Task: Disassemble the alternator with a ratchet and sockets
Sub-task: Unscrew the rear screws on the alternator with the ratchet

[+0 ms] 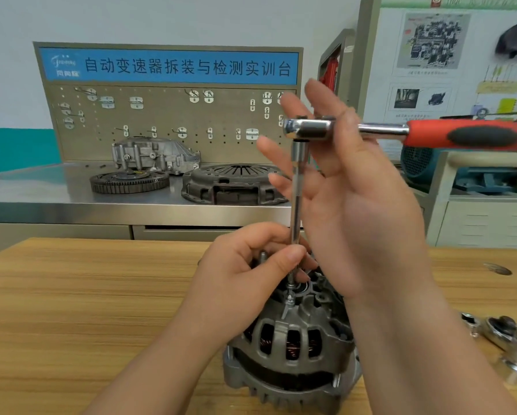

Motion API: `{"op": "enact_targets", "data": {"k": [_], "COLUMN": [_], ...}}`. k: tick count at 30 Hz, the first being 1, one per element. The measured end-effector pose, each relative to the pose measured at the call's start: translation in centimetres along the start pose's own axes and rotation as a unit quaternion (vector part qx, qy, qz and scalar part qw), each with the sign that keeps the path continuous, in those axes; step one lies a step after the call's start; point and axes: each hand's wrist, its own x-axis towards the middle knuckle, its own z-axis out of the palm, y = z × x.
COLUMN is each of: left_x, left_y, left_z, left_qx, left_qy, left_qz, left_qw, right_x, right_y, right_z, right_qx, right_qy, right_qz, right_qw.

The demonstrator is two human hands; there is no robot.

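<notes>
Alternator (293, 351), one; ratchet (382, 130), one; left hand (242, 280) pinches one extension (296, 199).

left of the alternator (293, 348) the table (86, 295) lies open for a reach. over the alternator the way is barred: the left hand (242, 283) pinches the upright extension (295, 205), the right hand (350, 187) spreads beside it, the ratchet (400, 131) juts rightward. loose tools (502, 333) crowd the table's right edge.

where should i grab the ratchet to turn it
The red handle, wrapped from the right. It juts out level, far from the ratchet head atop the upright extension, so it likely gives the most leverage.
</notes>
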Motion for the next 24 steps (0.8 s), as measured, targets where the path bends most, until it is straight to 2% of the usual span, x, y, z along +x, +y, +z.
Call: {"op": "enact_targets", "data": {"k": [2,4,10,12,17,22,24], "left_x": [-0.02,-0.03,0.02,0.0,-0.01,0.08,0.07], "left_y": [0.1,0.23,0.26,0.26,0.19,0.26,0.19], "left_z": [-0.03,-0.02,0.18,0.18,0.0,0.22,0.24], "left_qx": [0.008,0.01,0.013,0.008,0.007,-0.015,-0.03], "left_qy": [-0.014,-0.021,0.014,0.009,-0.01,0.012,0.015], "left_qz": [0.002,-0.003,-0.01,-0.011,-0.002,-0.006,-0.007], "left_qw": [1.0,1.0,1.0,1.0,1.0,1.0,0.999], "right_x": [0.03,0.04,-0.18,-0.13,-0.12,-0.1,-0.1], "right_y": [-0.04,-0.04,0.09,0.16,-0.05,-0.02,0.03], "right_z": [-0.21,-0.26,0.33,0.35,0.01,0.41,0.53], "right_qx": [0.048,0.05,-0.115,-0.082,0.007,-0.06,-0.053], "right_qy": [0.008,0.02,0.012,0.004,0.01,0.025,0.006], "right_qz": [0.052,0.059,-0.091,-0.069,0.048,-0.043,-0.042], "right_qw": [0.997,0.997,0.989,0.994,0.999,0.997,0.998]}}
